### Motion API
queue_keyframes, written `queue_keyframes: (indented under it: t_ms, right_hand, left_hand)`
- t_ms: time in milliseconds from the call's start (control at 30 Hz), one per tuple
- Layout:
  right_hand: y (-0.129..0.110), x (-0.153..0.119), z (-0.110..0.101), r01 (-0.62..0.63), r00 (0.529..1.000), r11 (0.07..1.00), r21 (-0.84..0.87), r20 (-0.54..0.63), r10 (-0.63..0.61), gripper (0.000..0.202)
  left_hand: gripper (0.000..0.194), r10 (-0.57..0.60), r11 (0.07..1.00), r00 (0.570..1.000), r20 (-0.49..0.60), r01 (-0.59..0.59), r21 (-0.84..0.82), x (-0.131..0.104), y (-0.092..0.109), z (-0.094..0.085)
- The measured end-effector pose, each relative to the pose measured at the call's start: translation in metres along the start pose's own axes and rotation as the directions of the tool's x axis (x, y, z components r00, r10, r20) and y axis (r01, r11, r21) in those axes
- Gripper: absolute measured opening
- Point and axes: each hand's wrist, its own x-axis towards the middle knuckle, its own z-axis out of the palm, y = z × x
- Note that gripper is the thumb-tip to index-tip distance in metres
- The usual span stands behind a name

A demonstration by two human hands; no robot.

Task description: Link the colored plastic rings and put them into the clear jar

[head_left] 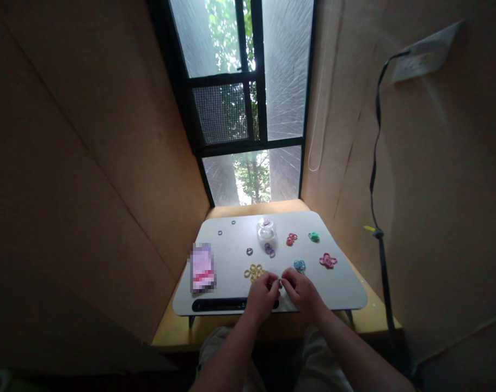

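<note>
Two forearms (pixel 230 351) reach over the near edge of the white bench (pixel 227 261). The left hand (pixel 264 291) has its fingers curled, thumb and fingertips pinched together; the right hand (pixel 297 287) mirrors it just beside. Between their fingertips, near the middle of the near edge, is a small pale-green piece (pixel 279 280); its exact shape, and which hand bears more of it, I cannot tell. For work this small, a light fingertip pinch on both sides should serve best, with the piece kept low over the bench so that a slip lands there.

Counting from the left: one packet (pixel 202 267) by the left edge; one grey ring (pixel 220 232) and one green ring (pixel 233 222) towards the far left corner; one dark strip (pixel 219 304) along the near edge, partly behind the left hand; one dark ring (pixel 250 251); roughly eight yellow rings (pixel 255 269) beyond the left hand; one jar (pixel 266 231) near the far edge; about three purple rings (pixel 269 250) before it; about four red rings (pixel 291 239). Three heaps overlap too much to count: blue rings (pixel 299 265) beyond the right hand, teal rings (pixel 313 237) towards the far right corner, pink rings (pixel 328 261) by the right edge.
</note>
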Motion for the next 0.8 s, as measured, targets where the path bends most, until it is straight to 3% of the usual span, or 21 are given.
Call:
queue_keyframes:
  t_ms: [333, 633, 800]
  right_hand:
    - [0.0039, -0.0010, 0.0028, 0.014, 1.000, 0.999, -0.039, 0.002, -0.014, 0.010]
    - [0.0061, -0.0004, 0.0065, -0.006, 1.000, 0.998, -0.069, -0.029, 0.004, 0.012]
    - [0.0058, -0.0005, 0.0064, -0.013, 0.999, 0.997, -0.072, -0.037, 0.011, 0.013]
  left_hand:
    - [0.008, 0.022, 0.998, 1.000, -0.023, -0.020, 0.060, -0.0010, 0.0006, 0.0017]
    - [0.021, -0.009, 0.996, 0.997, 0.080, 0.016, -0.085, -0.0019, 0.0001, -0.0002]
    - [0.025, 0.039, 0.999, 0.998, 0.055, -0.038, -0.021, -0.0035, 0.0025, -0.0003]
